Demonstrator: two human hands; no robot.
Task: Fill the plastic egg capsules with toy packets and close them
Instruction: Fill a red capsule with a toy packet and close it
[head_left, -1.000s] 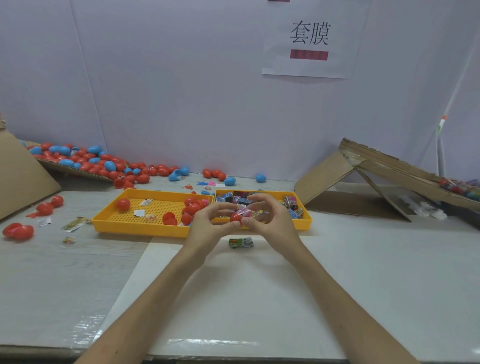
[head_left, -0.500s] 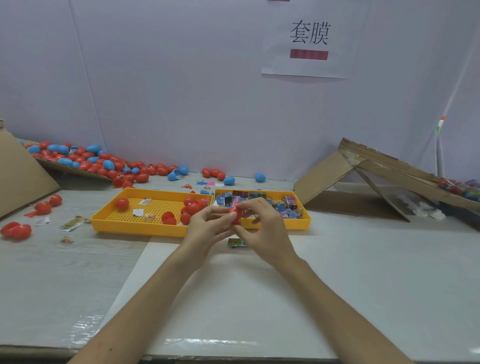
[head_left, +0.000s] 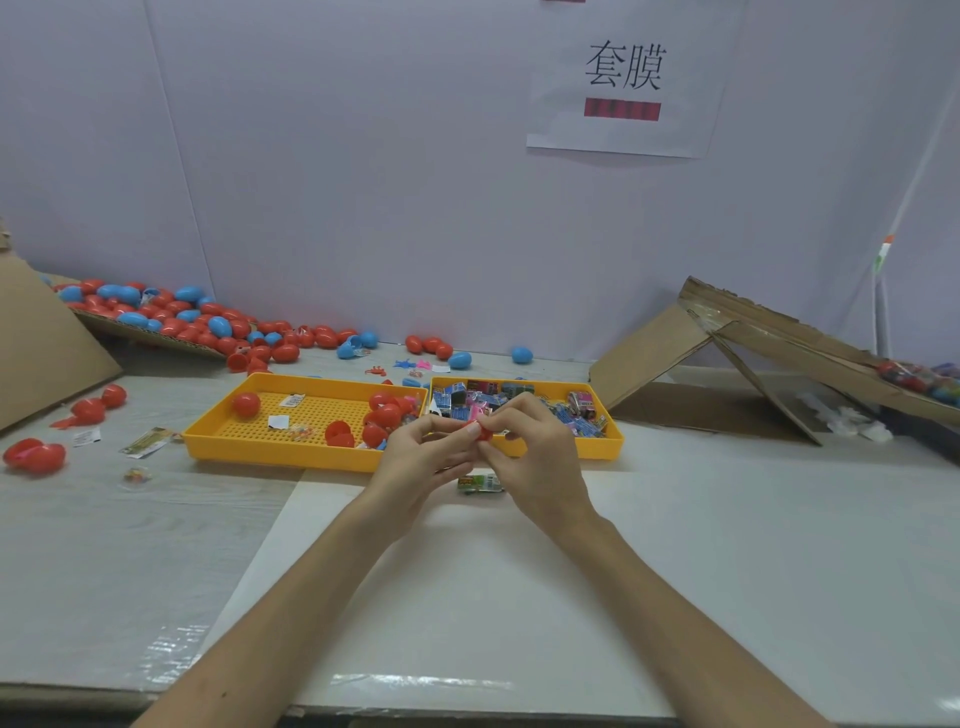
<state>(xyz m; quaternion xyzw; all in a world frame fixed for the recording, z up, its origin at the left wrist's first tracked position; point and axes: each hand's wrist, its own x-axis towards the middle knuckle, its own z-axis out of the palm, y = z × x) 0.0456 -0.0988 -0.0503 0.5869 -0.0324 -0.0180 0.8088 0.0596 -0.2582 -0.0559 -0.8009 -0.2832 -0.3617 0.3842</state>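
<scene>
**Step in hand: closing one capsule.**

- The L hand and R hand meet above the middle of the table, just in front of the trays.
- Grip: thumb and fingertips of both hands pinch one red capsule between them. It is held clear of the surface.
- Only a small part of the shell shows. Whether a packet is inside, or the seam is fully seated, cannot be told.
- Judgement: the halves are being pressed together, so this is the end of one fill cycle.

**Next move, est.**

- Finish the squeeze with the halves lined up. A skewed rim will likely not snap.
- Put the closed egg down, then take an empty shell and a packet.
- A spare packet lies on the surface directly under the hands, the nearest refill.

**Surroundings**

- Left yellow tray, mid-table: red shells bunched at its right end, plus one more and some paper scraps.
- Right yellow tray, touching the first: toy packets.
- Far-left corner: pile of red and blue eggs spilling along the back edge.
- Left edge: loose red eggs and a few scattered wrappers.
- Right side: collapsed cardboard box.

**Obstructions**

- None between the hands and the trays; both are within easy reach.
- The packet under the hands may be knocked when the egg is put down.
</scene>
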